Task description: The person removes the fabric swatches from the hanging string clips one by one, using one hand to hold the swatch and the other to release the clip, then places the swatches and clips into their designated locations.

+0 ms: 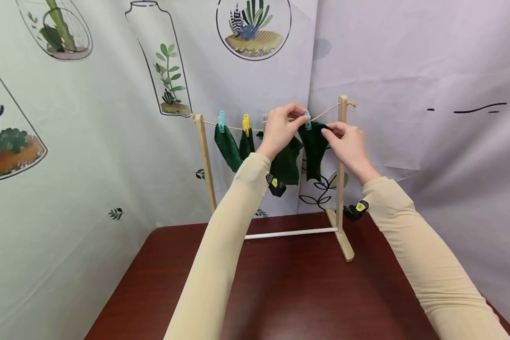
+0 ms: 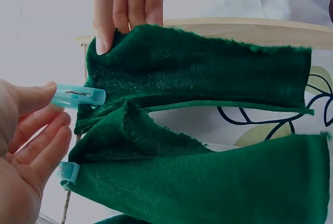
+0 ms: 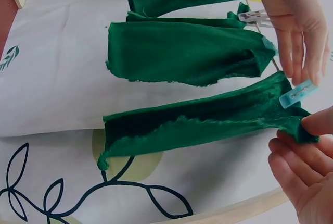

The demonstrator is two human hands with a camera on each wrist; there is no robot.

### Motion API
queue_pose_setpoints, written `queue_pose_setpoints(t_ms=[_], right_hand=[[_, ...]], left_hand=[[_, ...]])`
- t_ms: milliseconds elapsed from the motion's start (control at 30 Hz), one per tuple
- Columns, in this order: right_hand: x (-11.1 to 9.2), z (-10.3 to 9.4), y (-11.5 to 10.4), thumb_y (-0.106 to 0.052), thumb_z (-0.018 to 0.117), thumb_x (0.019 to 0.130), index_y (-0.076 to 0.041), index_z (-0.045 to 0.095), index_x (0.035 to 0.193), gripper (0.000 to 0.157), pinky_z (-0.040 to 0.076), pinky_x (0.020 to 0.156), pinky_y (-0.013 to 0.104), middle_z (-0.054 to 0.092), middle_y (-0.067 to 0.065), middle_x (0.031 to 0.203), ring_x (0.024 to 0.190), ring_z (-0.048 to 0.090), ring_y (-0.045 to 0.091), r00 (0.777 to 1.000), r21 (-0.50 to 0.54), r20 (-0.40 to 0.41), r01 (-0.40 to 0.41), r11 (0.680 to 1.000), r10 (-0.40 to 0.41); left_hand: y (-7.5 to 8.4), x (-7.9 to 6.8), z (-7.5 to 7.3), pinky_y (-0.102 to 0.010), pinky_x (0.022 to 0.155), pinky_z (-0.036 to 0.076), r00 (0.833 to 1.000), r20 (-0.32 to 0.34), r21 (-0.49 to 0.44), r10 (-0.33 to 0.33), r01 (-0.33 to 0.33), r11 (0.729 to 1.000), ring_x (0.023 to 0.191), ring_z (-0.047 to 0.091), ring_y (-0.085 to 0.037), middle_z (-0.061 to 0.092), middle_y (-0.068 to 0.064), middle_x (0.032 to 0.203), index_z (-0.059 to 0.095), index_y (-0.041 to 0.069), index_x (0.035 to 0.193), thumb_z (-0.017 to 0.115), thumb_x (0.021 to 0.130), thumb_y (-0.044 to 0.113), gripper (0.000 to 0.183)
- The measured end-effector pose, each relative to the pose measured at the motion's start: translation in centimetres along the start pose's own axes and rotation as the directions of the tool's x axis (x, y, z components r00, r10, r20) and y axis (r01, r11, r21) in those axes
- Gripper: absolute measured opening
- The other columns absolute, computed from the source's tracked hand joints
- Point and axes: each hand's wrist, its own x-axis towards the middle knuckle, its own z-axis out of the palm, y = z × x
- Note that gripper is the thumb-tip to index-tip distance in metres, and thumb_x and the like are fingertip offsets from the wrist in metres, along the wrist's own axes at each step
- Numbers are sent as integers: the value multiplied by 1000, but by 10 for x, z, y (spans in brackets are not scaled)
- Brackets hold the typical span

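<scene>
My left hand (image 1: 278, 130) pinches the tail of a light blue clothespin (image 2: 78, 95) between thumb and fingers. The clothespin's tip bites the top edge of a dark green cloth piece (image 1: 314, 153) hung at the right end of the line. With thumb and fingertips, my right hand (image 1: 346, 144) pinches the upper right corner of that same cloth. In the right wrist view the cloth (image 3: 197, 125) hangs in a lengthwise fold. Beside it hangs another green cloth (image 2: 208, 182), held by a second light blue clothespin (image 2: 67, 172).
The rope (image 1: 326, 112) runs between two wooden posts (image 1: 342, 160) joined by a white bar (image 1: 291, 233). Farther left, green pieces hang from a blue clothespin (image 1: 221, 122) and a yellow clothespin (image 1: 246, 124). The rack stands on a reddish-brown table (image 1: 297, 283) before a printed curtain (image 1: 110, 156).
</scene>
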Motion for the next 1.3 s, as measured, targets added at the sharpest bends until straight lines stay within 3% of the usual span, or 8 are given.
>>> queue_pose_setpoints(t_ms=[100, 300, 600, 900, 1133, 1300], right_hand=[[1, -1, 0, -28, 62, 101, -2, 72, 120, 33, 45, 70, 19, 73, 19, 109, 89, 65, 14, 999, 17, -33, 11, 1000, -10], [-2, -2, 1, -28, 63, 101, -2, 74, 117, 33, 43, 66, 17, 74, 18, 104, 76, 58, -1, 998, 30, -48, 33, 999, -32], [-9, -10, 3, -30, 62, 101, 0, 72, 114, 34, 44, 69, 18, 74, 13, 102, 79, 59, 2, 996, 50, -82, 26, 998, -22], [-19, -26, 5, -41, 62, 100, -2, 73, 104, 40, 42, 68, 22, 68, -14, 83, 74, 57, 6, 996, 71, -94, 5, 997, 2], [-25, -37, 8, -42, 63, 99, -3, 72, 99, 41, 36, 64, 25, 65, -22, 75, 71, 51, 10, 995, 75, -100, -6, 997, 14], [-29, -45, 9, -42, 64, 99, -2, 71, 99, 41, 35, 63, 25, 63, -25, 73, 70, 49, 10, 994, 77, -106, -8, 997, 16]], left_hand=[[1, 0, 0, -18, 87, 51, 1000, -5, -4, 10, -10, 1000, 95, 66, -10, 74, -1, 101, 76, 8, 104, 72, 96, 19, 14], [5, -3, -5, -18, 88, 51, 999, 1, -19, 41, -41, 999, 95, 66, -11, 74, -3, 100, 76, 7, 103, 72, 96, 17, 13], [18, -5, -18, -19, 90, 52, 998, -12, -94, 66, -67, 993, 97, 66, -13, 74, -5, 101, 75, 5, 104, 71, 96, 15, 14], [32, -9, -23, -18, 89, 52, 997, -8, -140, 75, -75, 987, 97, 65, -12, 72, -5, 100, 74, 4, 106, 73, 94, 13, 15], [35, -16, -30, -19, 88, 52, 997, 13, -140, 75, -73, 987, 98, 63, -13, 70, -5, 103, 71, 4, 114, 73, 95, 15, 22], [34, -22, -39, -20, 90, 51, 999, 24, -162, 42, -37, 986, 101, 63, -11, 69, -4, 108, 68, 6, 121, 73, 95, 20, 30]])
